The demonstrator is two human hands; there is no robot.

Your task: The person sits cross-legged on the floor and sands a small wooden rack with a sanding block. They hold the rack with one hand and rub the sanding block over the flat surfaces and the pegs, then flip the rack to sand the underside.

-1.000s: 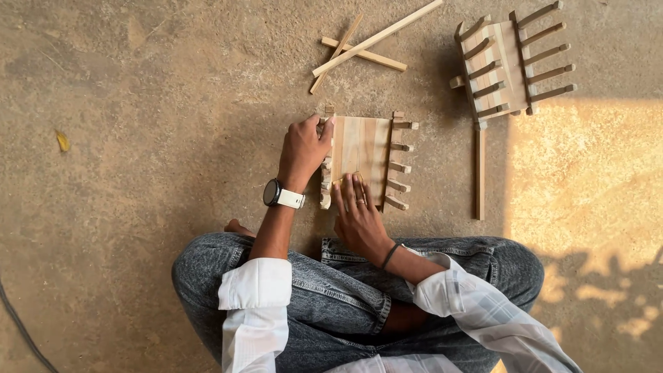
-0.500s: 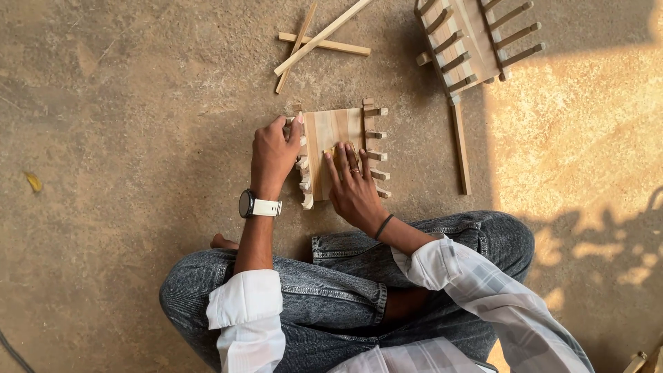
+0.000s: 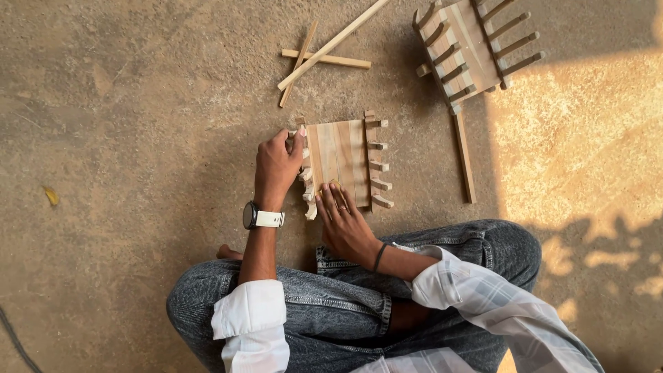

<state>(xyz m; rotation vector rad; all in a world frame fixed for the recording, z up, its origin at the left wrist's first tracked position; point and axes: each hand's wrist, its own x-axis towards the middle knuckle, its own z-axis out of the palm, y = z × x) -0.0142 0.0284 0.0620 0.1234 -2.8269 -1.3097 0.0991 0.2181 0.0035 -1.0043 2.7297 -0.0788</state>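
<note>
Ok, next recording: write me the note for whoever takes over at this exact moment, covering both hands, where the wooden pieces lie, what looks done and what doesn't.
Left hand: closed on the left edge of the small wooden panel, thumb on top.
Right hand: flat, fingers pressing the panel's near edge, nothing held.
The panel lies flat on the concrete floor in front of the crossed legs; pegs stick out along both sides.
A second pegged panel lies far right, one long stick beside it.
Loose sticks lie crossed beyond the panel.
Done: both panels look assembled.
Left: sticks unused; cannot tell what the left side needs.
</note>
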